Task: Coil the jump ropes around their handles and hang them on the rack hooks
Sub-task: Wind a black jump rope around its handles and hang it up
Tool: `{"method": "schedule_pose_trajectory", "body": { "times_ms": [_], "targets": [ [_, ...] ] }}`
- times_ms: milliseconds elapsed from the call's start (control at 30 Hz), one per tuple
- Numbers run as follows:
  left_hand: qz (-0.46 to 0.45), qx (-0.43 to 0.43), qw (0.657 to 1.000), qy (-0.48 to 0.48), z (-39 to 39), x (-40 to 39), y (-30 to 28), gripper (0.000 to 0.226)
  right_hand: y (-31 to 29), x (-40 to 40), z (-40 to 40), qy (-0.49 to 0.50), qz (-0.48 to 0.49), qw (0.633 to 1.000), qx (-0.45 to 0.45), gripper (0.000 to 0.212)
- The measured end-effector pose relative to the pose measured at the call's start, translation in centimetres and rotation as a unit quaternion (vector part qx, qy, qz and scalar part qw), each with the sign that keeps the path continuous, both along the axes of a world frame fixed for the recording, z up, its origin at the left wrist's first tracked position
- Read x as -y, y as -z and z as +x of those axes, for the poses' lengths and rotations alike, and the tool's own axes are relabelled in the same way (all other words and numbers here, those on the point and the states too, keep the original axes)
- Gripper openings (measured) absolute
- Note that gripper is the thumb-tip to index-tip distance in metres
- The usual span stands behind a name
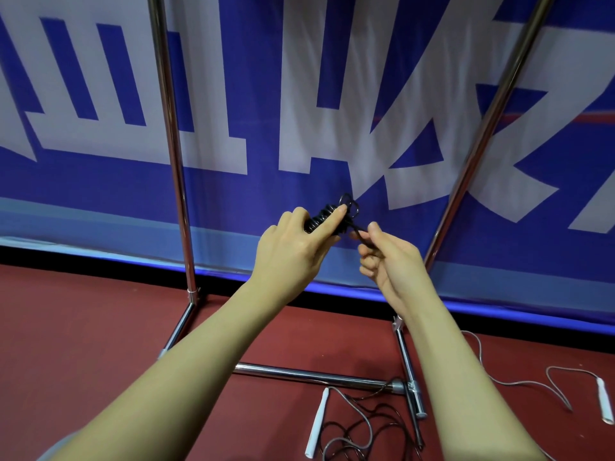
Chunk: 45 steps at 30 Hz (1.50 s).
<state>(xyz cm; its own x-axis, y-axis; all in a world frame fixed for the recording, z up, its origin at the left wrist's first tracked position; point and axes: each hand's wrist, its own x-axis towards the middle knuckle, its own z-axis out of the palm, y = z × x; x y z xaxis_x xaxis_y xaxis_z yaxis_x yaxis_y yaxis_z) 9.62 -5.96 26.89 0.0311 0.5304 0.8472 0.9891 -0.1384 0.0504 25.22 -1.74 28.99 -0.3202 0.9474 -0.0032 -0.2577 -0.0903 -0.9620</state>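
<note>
My left hand (296, 241) grips a black jump rope (327, 216) whose cord is wound in tight turns around its handles, held at chest height in front of the rack. A small loop of cord sticks up at the bundle's far end. My right hand (382, 251) pinches the free black cord end just right of the bundle. Both hands are between the two chrome uprights of the rack (173, 144). No hooks are in view.
A loose jump rope with white handles (317, 424) and tangled dark cord lies on the red floor by the rack's base bar (316, 375). Another rope with white handles (604, 399) and grey cord lies at the right. A blue and white banner (299, 94) hangs behind.
</note>
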Motion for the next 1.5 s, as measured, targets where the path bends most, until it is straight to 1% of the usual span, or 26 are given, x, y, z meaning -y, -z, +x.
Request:
{"method": "schedule_pose_trajectory", "body": {
  "times_ms": [67, 167, 267, 333, 467, 533, 600, 667, 733, 767, 833, 900, 967, 1033, 1100, 1167, 1200, 1267, 1333, 1367, 1433, 1500],
  "targets": [
    [-0.008, 0.021, 1.0, 0.007, 0.2, 0.1, 0.3, 0.044, -0.1, 0.1, 0.0, -0.001, -0.02, 0.999, -0.048, 0.016],
    [-0.031, 0.094, 0.995, 0.018, 0.7, 0.4, 0.5, 0.047, -0.3, 0.2, -0.2, 0.015, -0.045, 0.993, -0.105, 0.021],
    [-0.067, 0.164, 0.984, 0.033, 1.0, 0.6, 0.3, 0.05, -0.5, 0.3, -0.5, 0.048, -0.079, 0.983, -0.16, 0.011],
    [-0.079, 0.184, 0.979, 0.038, 1.2, 0.8, 0.2, 0.051, -0.4, 0.3, -0.6, 0.055, -0.104, 0.975, -0.189, 0.01],
    [-0.093, 0.268, 0.957, 0.056, 1.6, 0.8, -0.2, 0.051, -0.2, 0.3, -0.6, 0.044, -0.094, 0.967, -0.231, 0.014],
    [-0.102, 0.305, 0.943, 0.087, 1.6, 0.7, -0.4, 0.052, -0.1, 0.4, -0.6, 0.043, -0.076, 0.968, -0.236, 0.014],
    [-0.112, 0.327, 0.928, 0.139, 1.6, 0.8, -0.5, 0.049, 0.1, 0.4, -0.8, 0.056, -0.074, 0.968, -0.234, 0.014],
    [-0.125, 0.365, 0.903, 0.187, 1.8, 1.0, -0.6, 0.044, 0.3, 0.3, -0.8, 0.059, -0.07, 0.968, -0.233, 0.014],
    [-0.153, 0.42, 0.867, 0.221, 1.9, 1.2, -0.9, 0.052, 0.5, 0.4, -0.8, 0.045, -0.046, 0.973, -0.221, 0.013],
    [-0.162, 0.432, 0.857, 0.23, 2.0, 1.2, -1.0, 0.059, 0.4, 0.5, -0.8, 0.039, -0.033, 0.976, -0.213, 0.012],
    [-0.17, 0.439, 0.849, 0.24, 2.0, 1.2, -1.1, 0.068, 0.4, 0.6, -0.9, 0.025, -0.017, 0.978, -0.207, 0.011],
    [-0.175, 0.448, 0.839, 0.252, 1.9, 1.2, -1.3, 0.068, 0.3, 0.6, -1.0, 0.015, 0.001, 0.977, -0.212, 0.01],
    [-0.177, 0.431, 0.848, 0.254, 1.7, 1.1, -1.2, 0.064, 0.3, 0.5, -0.9, 0.022, 0.021, 0.979, -0.204, 0.012],
    [-0.171, 0.396, 0.87, 0.24, 1.4, 1.1, -1.2, 0.062, 0.3, 0.6, -0.8, 0.033, 0.046, 0.981, -0.185, 0.013],
    [-0.157, 0.345, 0.905, 0.192, 1.1, 1.0, -1.3, 0.06, 0.4, 0.7, -0.8, 0.043, 0.08, 0.985, -0.147, 0.014],
    [-0.141, 0.283, 0.942, 0.113, 1.1, 1.2, -1.4, 0.059, 0.5, 0.7, -1.0, 0.057, 0.118, 0.986, -0.102, 0.014],
    [-0.133, 0.256, 0.954, 0.083, 1.1, 1.3, -1.4, 0.058, 0.5, 0.8, -1.1, 0.061, 0.136, 0.985, -0.088, 0.015],
    [-0.116, 0.218, 0.967, 0.061, 1.3, 1.6, -1.5, 0.055, 0.2, 0.8, -1.1, 0.059, 0.171, 0.981, -0.072, 0.017],
    [-0.108, 0.217, 0.968, 0.064, 1.1, 1.6, -1.6, 0.054, -0.1, 0.9, -1.0, 0.053, 0.206, 0.976, -0.054, 0.019],
    [-0.113, 0.233, 0.963, 0.076, 1.0, 1.5, -1.5, 0.053, -0.2, 1.0, -0.9, 0.054, 0.218, 0.973, -0.045, 0.019],
    [-0.13, 0.293, 0.938, 0.129, 0.7, 1.3, -1.4, 0.05, -0.1, 0.9, -0.8, 0.061, 0.224, 0.972, -0.038, 0.02],
    [-0.149, 0.353, 0.905, 0.185, 1.0, 1.4, -1.4, 0.044, 0.1, 0.6, -0.8, 0.072, 0.204, 0.975, -0.049, 0.019]
  ]
}}
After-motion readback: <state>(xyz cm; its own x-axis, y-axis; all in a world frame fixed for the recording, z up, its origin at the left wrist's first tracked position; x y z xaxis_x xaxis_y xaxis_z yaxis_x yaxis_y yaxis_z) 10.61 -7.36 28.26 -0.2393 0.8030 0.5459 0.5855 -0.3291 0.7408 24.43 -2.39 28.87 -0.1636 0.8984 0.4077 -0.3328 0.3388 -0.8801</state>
